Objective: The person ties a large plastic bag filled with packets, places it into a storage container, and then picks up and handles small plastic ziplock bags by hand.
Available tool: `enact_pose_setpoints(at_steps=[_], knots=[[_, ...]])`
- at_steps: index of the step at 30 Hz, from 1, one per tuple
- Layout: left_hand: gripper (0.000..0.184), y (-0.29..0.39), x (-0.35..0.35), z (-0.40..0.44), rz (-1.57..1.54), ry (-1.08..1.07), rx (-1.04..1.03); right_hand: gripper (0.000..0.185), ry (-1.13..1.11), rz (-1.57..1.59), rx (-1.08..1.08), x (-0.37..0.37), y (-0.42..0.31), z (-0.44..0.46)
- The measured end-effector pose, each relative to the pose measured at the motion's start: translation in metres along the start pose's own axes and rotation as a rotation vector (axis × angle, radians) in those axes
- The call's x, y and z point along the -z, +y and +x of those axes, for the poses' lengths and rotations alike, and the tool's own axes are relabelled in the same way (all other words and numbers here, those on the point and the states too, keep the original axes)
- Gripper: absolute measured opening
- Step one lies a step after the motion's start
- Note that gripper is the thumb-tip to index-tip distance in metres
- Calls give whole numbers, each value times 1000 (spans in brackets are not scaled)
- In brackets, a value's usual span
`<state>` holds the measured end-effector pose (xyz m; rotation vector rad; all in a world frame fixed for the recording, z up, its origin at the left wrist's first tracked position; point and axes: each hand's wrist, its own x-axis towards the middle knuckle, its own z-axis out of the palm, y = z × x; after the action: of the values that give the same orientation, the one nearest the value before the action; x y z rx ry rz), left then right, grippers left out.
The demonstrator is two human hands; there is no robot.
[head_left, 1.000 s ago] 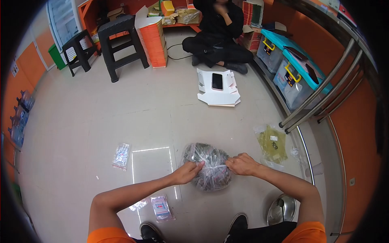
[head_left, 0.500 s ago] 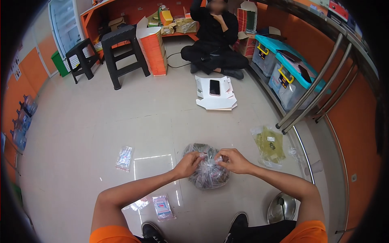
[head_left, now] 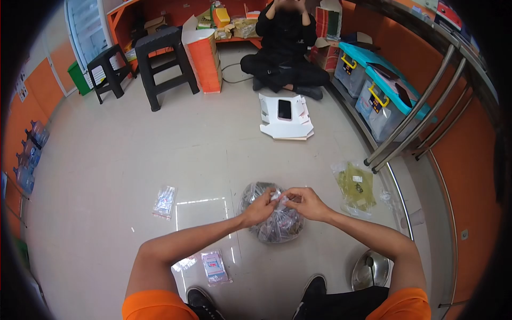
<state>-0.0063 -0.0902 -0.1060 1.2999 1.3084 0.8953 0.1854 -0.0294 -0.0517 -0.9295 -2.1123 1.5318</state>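
A clear plastic bag (head_left: 277, 228), bulging with dark contents I cannot make out, rests on the floor in front of my feet. Its gathered neck is between my hands. My left hand (head_left: 261, 208) is closed on the neck from the left, thumb and fingers pinching the plastic. From the right, my right hand (head_left: 306, 204) pinches the bunched plastic near the same spot. The two sets of fingertips almost meet above the bag. Whether the neck is knotted is hidden by the fingers.
Plastic packets (head_left: 215, 267) lie left of my feet, another packet (head_left: 165, 202) farther out. At right are a metal bowl (head_left: 385, 265) with a spoon and a yellowish plastic bag (head_left: 356, 186). Ahead, a phone (head_left: 285, 110) lies on white cardboard (head_left: 271, 129) before a seated person (head_left: 285, 58).
My hands have come closer together over the bag's neck, the left one moving right. The seated person has raised both hands toward the head.
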Motion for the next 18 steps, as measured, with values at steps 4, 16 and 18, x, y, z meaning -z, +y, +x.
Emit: enact_pose_setpoints(at_steps=[4,16,18], knots=[[60,-15,0,-1,108,-163,-255,21,-13,56,-76,-6,-4,1],[54,5,17,5,134,-335,-20,27,3,-131,-22,18,-7,19],[56,6,14,1,46,-284,-77,30,-47,-275,12,15,-1,15]])
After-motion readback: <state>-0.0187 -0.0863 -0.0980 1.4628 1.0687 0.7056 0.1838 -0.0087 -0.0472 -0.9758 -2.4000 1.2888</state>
